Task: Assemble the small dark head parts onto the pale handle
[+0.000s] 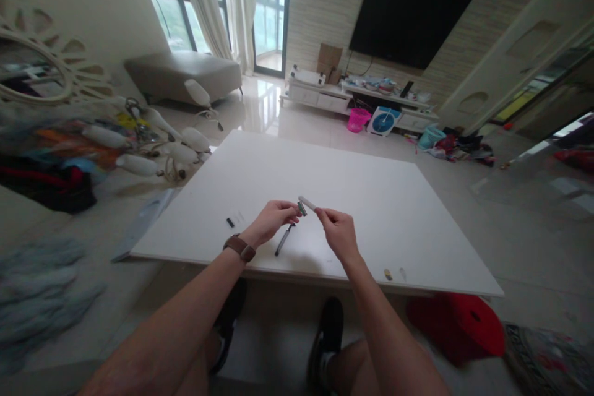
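Over the near middle of a white table (pixel 371 198), my left hand (pixel 271 221) is closed in a pinch on a slim grey razor (pixel 286 236), its handle hanging down toward the tabletop. My right hand (pixel 338 229) is also closed, pinching a small whitish razor head piece (pixel 307 202) just above and to the right of the razor's top end. The two hands almost meet. A brown watch strap sits on my left wrist.
A small black part (pixel 230 222) lies on the table left of my hands; two tiny pieces (pixel 388 274) lie near the front right edge. A red stool (pixel 464 322) stands under the table's right corner. A chandelier (pixel 158 148) and clutter lie on the floor to the left.
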`<state>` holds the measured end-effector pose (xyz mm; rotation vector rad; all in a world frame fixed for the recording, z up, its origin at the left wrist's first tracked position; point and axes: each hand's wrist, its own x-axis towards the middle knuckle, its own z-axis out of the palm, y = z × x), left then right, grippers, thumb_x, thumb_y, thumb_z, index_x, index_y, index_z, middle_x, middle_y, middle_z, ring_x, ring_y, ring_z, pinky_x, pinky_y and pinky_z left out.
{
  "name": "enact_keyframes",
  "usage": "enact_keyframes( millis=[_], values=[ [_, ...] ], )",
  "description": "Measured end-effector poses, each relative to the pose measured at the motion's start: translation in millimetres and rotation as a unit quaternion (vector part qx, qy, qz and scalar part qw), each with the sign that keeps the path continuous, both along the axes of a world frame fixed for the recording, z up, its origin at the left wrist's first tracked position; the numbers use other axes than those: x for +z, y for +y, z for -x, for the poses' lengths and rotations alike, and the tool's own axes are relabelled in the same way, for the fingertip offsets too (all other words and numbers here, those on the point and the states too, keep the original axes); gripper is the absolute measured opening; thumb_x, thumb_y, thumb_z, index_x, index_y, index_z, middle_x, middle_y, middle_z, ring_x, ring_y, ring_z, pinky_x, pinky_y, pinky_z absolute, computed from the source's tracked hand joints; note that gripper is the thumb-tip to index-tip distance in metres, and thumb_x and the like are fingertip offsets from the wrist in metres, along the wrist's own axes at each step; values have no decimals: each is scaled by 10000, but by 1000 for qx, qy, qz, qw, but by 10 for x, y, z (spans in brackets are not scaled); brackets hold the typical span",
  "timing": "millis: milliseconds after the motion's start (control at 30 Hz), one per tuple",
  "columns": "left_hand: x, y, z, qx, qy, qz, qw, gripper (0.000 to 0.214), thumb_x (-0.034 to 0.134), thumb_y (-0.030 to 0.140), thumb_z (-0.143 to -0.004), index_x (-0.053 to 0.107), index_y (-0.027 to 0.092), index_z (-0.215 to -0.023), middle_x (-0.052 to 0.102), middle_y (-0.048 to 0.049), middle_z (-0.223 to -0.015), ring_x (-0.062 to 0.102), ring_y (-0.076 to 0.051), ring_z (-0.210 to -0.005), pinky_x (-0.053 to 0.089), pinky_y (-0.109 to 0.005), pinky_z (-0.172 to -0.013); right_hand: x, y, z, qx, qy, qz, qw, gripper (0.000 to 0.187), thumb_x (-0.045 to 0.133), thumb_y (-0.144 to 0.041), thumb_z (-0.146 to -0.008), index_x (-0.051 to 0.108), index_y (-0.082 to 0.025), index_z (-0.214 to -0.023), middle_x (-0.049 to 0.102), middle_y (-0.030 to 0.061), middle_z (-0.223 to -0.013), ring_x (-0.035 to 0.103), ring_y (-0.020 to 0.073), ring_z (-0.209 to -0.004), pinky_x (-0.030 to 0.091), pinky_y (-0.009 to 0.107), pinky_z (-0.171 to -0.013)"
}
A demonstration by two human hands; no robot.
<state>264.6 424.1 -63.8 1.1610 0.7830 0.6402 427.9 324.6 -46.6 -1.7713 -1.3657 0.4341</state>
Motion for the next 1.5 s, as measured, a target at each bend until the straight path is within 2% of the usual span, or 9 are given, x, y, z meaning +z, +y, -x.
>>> enact_keyframes(
  millis=[200, 333, 433, 600, 700, 900, 1000, 1133, 1500],
  values=[
    [1, -3, 12, 7, -10, -1, 1000, 140, 712, 253, -694, 725, 121, -741, 690, -60, -737, 572, -114, -643, 455, -255, -656, -4, -11, 42, 14, 6, 12, 1000, 468, 496, -538, -920, 789, -183, -839, 574, -4, -570, 462, 114, -553, 269, 230, -531],
    [-17, 9, 17, 16, -21, 10, 1000, 176, 733, 276, -698, 729, 116, -771, 691, -55, -746, 569, -107, -635, 445, -253, -654, 4, -19, 44, -18, -3, 10, 1000, 488, 473, -545, -927, 785, -175, -865, 566, 0, -574, 457, 115, -553, 264, 230, -525],
    [-2, 5, 19, 17, -23, 12, 1000, 165, 736, 264, -689, 727, 112, -751, 682, -48, -717, 561, -103, -624, 441, -253, -657, 14, -17, 30, 9, -1, 17, 1000, 487, 484, -545, -921, 782, -171, -832, 552, -3, -567, 453, 110, -551, 267, 225, -525],
    [44, -2, 20, 29, -30, 23, 999, 172, 747, 273, -687, 726, 115, -752, 676, -42, -701, 556, -102, -621, 436, -256, -661, 17, -6, 1, -21, -10, 3, 1000, 457, 498, -523, -923, 777, -172, -838, 517, -10, -564, 440, 109, -557, 257, 229, -529],
    [57, 6, 26, 42, -35, 27, 998, 154, 750, 251, -675, 726, 112, -737, 676, -44, -710, 558, -99, -633, 432, -247, -662, 27, -7, 10, 8, 2, 13, 1000, 465, 507, -525, -918, 767, -165, -780, 491, -15, -540, 425, 105, -541, 248, 233, -522],
    [48, 17, 36, 77, -52, 48, 995, 182, 764, 269, -677, 730, 118, -772, 697, -60, -785, 595, -113, -704, 434, -237, -674, 53, -22, 2, -2, -3, 11, 1000, 431, 525, -513, -913, 779, -179, -814, 512, -19, -552, 431, 103, -539, 244, 233, -517],
    [44, 19, 36, 76, -51, 42, 995, 170, 765, 260, -670, 726, 121, -759, 690, -57, -760, 598, -120, -706, 437, -242, -671, 46, -23, -13, 22, -9, 23, 999, 422, 528, -504, -912, 789, -185, -822, 525, -19, -546, 438, 101, -528, 240, 233, -513],
    [55, 16, 37, 77, -47, 35, 995, 181, 760, 270, -676, 728, 115, -764, 702, -75, -796, 601, -125, -713, 446, -251, -673, 36, -20, -39, -23, -23, 3, 999, 439, 507, -513, -921, 794, -183, -875, 566, -6, -577, 469, 111, -555, 255, 232, -528],
    [38, 20, 30, 75, -27, 20, 997, 167, 727, 273, -683, 707, 111, -722, 681, -62, -712, 582, -113, -638, 451, -266, -683, 61, -48, -15, -8, -73, 36, 997, 387, 517, -513, -919, 799, -248, -901, 632, -3, -619, 509, 127, -572, 259, 239, -536]
  ],
)
